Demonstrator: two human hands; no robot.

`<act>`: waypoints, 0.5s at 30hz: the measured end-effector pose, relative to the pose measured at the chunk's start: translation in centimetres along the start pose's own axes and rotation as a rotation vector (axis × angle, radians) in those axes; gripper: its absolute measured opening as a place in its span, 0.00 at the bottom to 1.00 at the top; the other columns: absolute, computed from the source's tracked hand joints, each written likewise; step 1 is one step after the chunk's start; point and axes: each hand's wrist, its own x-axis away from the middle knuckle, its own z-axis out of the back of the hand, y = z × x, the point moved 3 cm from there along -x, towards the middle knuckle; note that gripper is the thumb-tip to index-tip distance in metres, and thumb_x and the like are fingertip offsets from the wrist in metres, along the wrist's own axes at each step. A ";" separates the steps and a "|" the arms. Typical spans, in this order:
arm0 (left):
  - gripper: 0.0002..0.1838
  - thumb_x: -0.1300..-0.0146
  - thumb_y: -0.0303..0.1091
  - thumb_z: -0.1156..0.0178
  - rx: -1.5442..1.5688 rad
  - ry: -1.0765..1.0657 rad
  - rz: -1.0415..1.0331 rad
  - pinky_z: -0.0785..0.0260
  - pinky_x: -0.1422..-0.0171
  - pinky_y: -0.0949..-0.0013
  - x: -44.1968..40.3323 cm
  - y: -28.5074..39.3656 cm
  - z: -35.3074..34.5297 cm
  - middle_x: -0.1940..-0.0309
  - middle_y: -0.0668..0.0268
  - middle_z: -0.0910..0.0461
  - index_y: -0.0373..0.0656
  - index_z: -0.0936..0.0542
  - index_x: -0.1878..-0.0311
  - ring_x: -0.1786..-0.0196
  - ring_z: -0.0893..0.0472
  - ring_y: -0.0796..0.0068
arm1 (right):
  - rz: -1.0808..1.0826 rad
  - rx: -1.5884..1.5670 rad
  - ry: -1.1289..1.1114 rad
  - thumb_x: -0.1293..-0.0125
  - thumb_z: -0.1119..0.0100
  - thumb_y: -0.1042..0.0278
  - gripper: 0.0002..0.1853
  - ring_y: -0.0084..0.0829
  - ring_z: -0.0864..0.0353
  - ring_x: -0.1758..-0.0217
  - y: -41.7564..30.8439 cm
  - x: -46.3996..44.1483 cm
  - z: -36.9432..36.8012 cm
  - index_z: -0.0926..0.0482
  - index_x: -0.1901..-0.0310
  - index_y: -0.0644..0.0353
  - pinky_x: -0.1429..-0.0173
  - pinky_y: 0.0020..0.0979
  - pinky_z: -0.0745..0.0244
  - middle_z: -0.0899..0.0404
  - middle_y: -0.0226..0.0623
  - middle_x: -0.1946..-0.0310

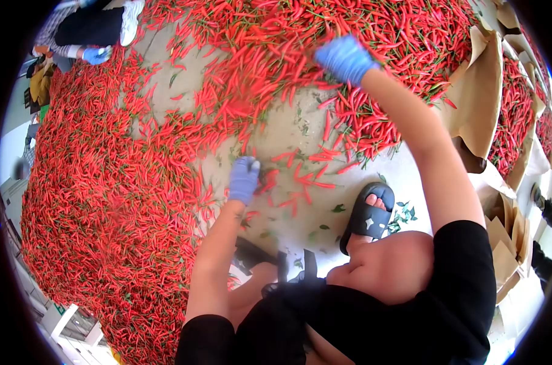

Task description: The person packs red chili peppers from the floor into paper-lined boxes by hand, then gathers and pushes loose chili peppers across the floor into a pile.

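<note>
Both of my hands wear blue gloves. My left hand (pixel 244 179) is low over the pale floor, its fingers curled in; whatever they hold is hidden. Loose red chili peppers (pixel 300 182) lie just right of it, some of them blurred. My right hand (pixel 347 59) is stretched forward at the near edge of a thick heap of red chili peppers (pixel 403 45). Motion smears its fingers, so I cannot tell whether they grip any. On the left, a much larger spread of red chili peppers with green stems (pixel 112 207) covers the floor.
Filled paper sacks (pixel 479 103) of chilies line the right side, with folded brown cardboard (pixel 507 237) behind. My sandalled foot (pixel 370 213) rests near scattered green leaves. At the upper left a co-worker's gloved hand (pixel 97 55) and white shoe (pixel 131 23) show beside the chilies.
</note>
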 end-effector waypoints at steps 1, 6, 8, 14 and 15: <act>0.08 0.44 0.34 0.40 0.273 0.058 0.342 0.30 0.62 0.72 0.6 -0.6 0.7 0.73 0.68 0.25 0.42 0.25 0.65 0.68 0.25 0.73 | -0.117 0.080 0.046 0.43 0.48 0.63 0.10 0.36 0.19 0.68 2.5 0.0 2.5 0.23 0.59 0.50 0.66 0.40 0.26 0.20 0.33 0.71; 0.09 0.41 0.37 0.41 0.829 0.376 0.566 0.33 0.65 0.76 -1.0 -2.2 5.5 0.72 0.73 0.26 0.47 0.27 0.60 0.70 0.27 0.79 | -0.853 -0.339 0.085 0.51 0.39 0.49 0.43 0.49 0.41 0.37 8.4 1.7 6.2 0.47 0.36 0.57 0.41 0.45 0.36 0.43 0.51 0.39; 0.09 0.40 0.37 0.44 0.952 0.614 0.770 0.33 0.62 0.74 -0.5 -1.2 8.6 0.68 0.71 0.26 0.48 0.28 0.58 0.66 0.27 0.77 | -0.627 0.092 0.792 0.47 0.46 0.61 0.15 0.39 0.21 0.62 3.7 2.6 7.5 0.24 0.56 0.48 0.62 0.42 0.26 0.21 0.38 0.65; 0.10 0.38 0.34 0.47 0.446 0.652 0.595 0.35 0.58 0.70 4.0 -3.8 11.0 0.63 0.68 0.28 0.41 0.29 0.56 0.64 0.31 0.74 | 0.498 -0.403 -0.174 0.51 0.41 0.64 0.19 0.42 0.24 0.53 -17.0 3.6 0.8 0.26 0.54 0.54 0.55 0.41 0.27 0.25 0.41 0.60; 0.11 0.39 0.34 0.47 0.297 0.597 0.464 0.35 0.58 0.70 5.2 -4.3 9.5 0.64 0.66 0.28 0.40 0.28 0.56 0.64 0.31 0.73 | 0.556 -0.383 -0.229 0.52 0.41 0.65 0.21 0.42 0.24 0.53 -19.3 4.6 -0.6 0.27 0.53 0.54 0.55 0.41 0.27 0.25 0.42 0.59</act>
